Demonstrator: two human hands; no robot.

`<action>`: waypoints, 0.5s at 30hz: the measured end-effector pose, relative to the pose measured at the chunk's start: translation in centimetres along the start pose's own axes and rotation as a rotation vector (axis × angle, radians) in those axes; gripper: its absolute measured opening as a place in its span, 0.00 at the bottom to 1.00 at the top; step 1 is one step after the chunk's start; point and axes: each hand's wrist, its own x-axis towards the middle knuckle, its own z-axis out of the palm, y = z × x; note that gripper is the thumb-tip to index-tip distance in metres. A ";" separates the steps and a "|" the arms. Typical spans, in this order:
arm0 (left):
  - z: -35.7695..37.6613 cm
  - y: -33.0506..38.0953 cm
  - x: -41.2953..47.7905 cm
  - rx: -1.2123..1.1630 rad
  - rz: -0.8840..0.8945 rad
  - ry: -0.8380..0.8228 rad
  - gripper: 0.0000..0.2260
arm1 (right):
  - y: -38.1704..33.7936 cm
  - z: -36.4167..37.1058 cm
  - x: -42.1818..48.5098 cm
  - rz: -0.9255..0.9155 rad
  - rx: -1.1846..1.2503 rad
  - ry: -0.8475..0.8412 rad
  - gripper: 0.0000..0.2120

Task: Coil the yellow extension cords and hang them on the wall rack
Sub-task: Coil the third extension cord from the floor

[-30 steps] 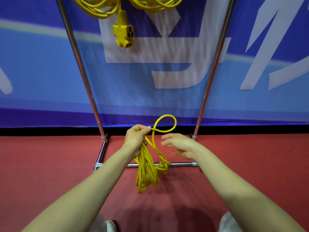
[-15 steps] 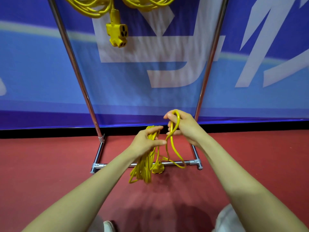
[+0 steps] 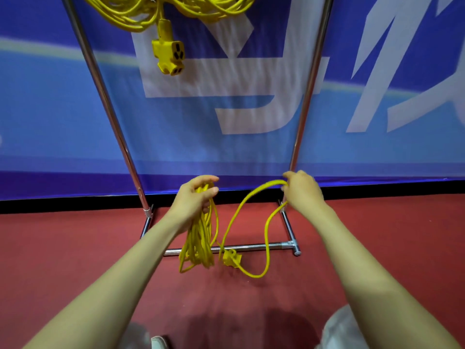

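The blue banner (image 3: 75,109) fills the wall ahead of me, with the red floor (image 3: 75,248) below it. The metal rack (image 3: 108,109) stands against the banner. Finished yellow cords (image 3: 141,13) already hang bunched at its top, one socket block (image 3: 169,55) dangling beneath them.

The cord I am working on is low down, in front of the rack's base bar. Its gathered coil (image 3: 198,245) hangs in long loops from my left hand (image 3: 195,197), whose fingers are curled round the top of the bundle.

Half a second ago my right hand (image 3: 302,190) was right beside the left, holding the cord close to the bundle. Now it has swung out towards the right upright, well apart from the left hand. It grips the bend of the loose tail (image 3: 241,210), which sags between my hands in a wide loop and dips near the floor.

The cord's end block (image 3: 230,258) sits low on that tail, just beside the coil's bottom. So I judge little cord is left. This stretch should make one of the last turns before I hang the coil up.
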 end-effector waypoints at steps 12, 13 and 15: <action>-3.2 4.1 -1.6 -0.031 0.016 -0.187 0.26 | -2.2 2.6 -1.3 -0.175 0.416 -0.433 0.47; -3.3 4.2 -1.8 -0.012 0.030 -0.237 0.24 | -2.4 2.7 -1.3 -0.174 0.501 -0.420 0.49; -3.5 4.4 -2.1 0.018 0.041 -0.319 0.21 | -2.6 2.9 -1.4 -0.229 0.540 -0.372 0.52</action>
